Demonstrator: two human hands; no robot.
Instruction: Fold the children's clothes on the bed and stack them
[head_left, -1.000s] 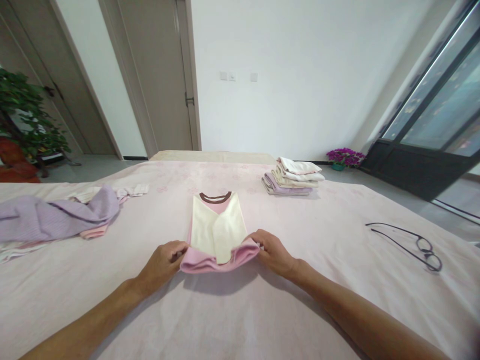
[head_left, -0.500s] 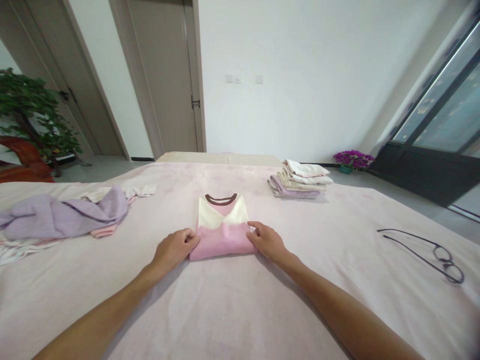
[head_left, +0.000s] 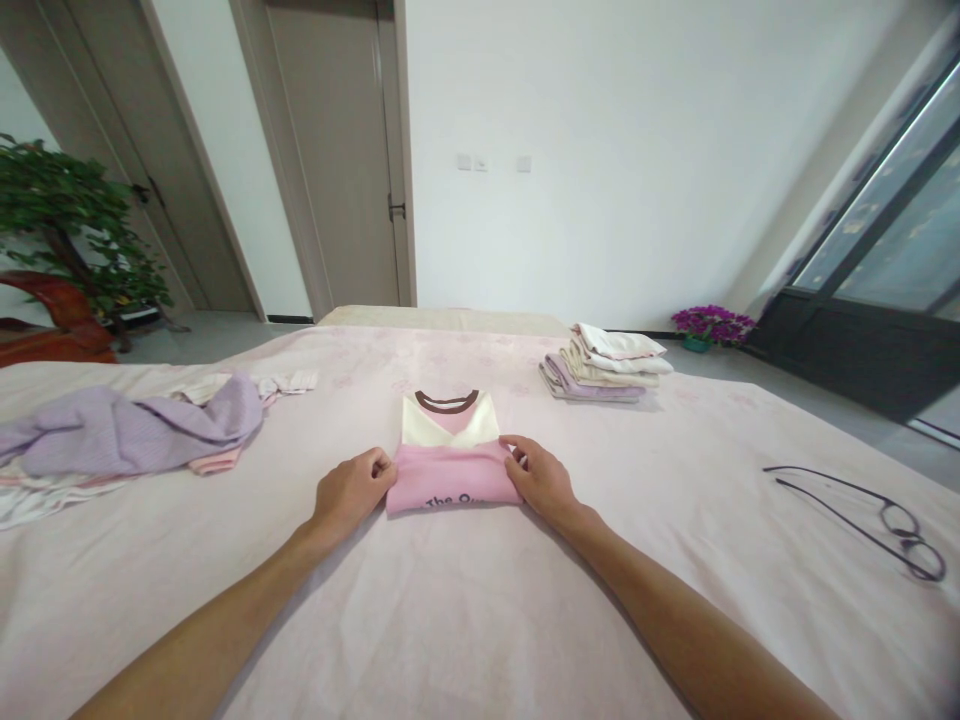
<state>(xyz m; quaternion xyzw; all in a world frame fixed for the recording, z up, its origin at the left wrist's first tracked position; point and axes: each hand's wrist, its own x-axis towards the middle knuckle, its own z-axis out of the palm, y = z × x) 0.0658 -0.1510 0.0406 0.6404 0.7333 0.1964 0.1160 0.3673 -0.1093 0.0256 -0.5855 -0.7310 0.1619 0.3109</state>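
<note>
A pink and cream shirt (head_left: pixel 450 465) with a brown neckband lies partly folded in front of me, its collar pointing away. The pink lower part is turned up over the cream part, and dark lettering shows along the near fold. My left hand (head_left: pixel 355 486) pinches the shirt's left edge, fingers curled. At the opposite edge, my right hand (head_left: pixel 541 478) grips the fabric between thumb and fingers, with the index finger reaching along the top of the fold.
A stack of folded clothes (head_left: pixel 606 364) sits at the back right. Loose clothes, a lilac garment (head_left: pixel 142 428) on top, lie heaped at left. Eyeglasses (head_left: pixel 892 525) rest at the right on the pink bedsheet (head_left: pixel 465 620). Beyond are purple flowers (head_left: pixel 712 325) and a leafy plant (head_left: pixel 67 220).
The folded pink part has been pulled flatter and a little farther up, and lettering has come into sight at its near edge. Both hands still hold the sides. The view has shifted slightly.
</note>
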